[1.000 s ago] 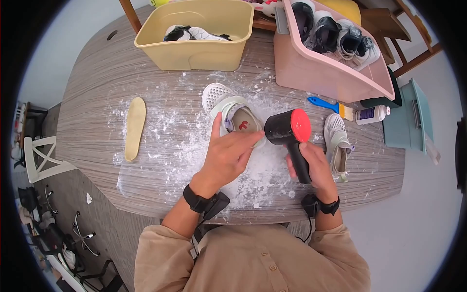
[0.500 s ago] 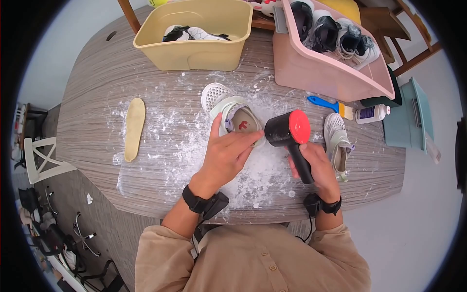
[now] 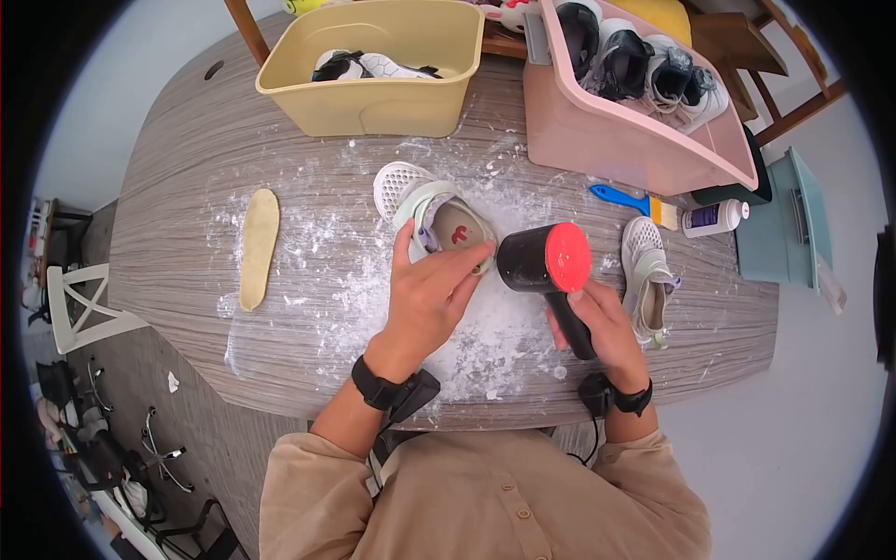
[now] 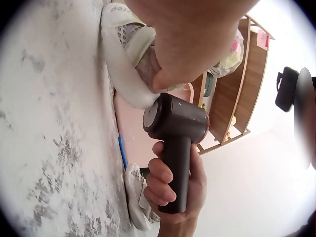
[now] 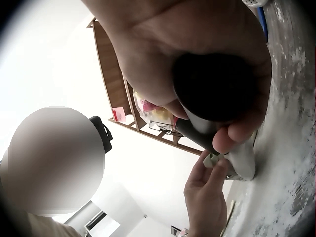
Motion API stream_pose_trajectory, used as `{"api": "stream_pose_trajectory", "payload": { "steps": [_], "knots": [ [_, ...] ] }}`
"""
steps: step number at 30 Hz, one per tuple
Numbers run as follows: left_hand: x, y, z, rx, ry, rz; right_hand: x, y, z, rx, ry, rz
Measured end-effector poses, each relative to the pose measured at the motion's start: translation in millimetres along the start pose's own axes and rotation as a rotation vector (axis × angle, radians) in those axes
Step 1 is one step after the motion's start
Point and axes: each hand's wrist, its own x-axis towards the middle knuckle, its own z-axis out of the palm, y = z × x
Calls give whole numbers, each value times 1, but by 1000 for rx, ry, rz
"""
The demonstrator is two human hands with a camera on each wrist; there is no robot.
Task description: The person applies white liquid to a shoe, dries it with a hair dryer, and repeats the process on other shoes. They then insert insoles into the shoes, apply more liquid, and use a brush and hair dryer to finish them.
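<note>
One shoe (image 3: 428, 198), tab (image 5: 211, 159) pinched by left hand (image 3: 422, 297); right hand (image 3: 607, 329) grips tool (image 3: 525, 259). Likely heel (image 4: 142, 98) work, next needs steady aim.

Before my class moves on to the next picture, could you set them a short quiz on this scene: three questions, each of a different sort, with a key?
1. True or false: the right hand grips the black device with the red end.
2. Multiple choice: which of these lies flat on the table, towards its left side?
A. a pair of scissors
B. an insole
C. a sock
3. Fill in: the brush beside the bottle has a ____ handle.

Key: 1 true; 2 B; 3 blue.
</note>
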Motion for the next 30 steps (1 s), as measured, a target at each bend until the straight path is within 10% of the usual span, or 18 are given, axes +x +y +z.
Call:
{"api": "stream_pose_trajectory", "payload": {
  "steps": [30],
  "knots": [
    [3, 3, -3, 82, 146, 72, 1, 9, 2, 40, 27, -107]
  ]
}}
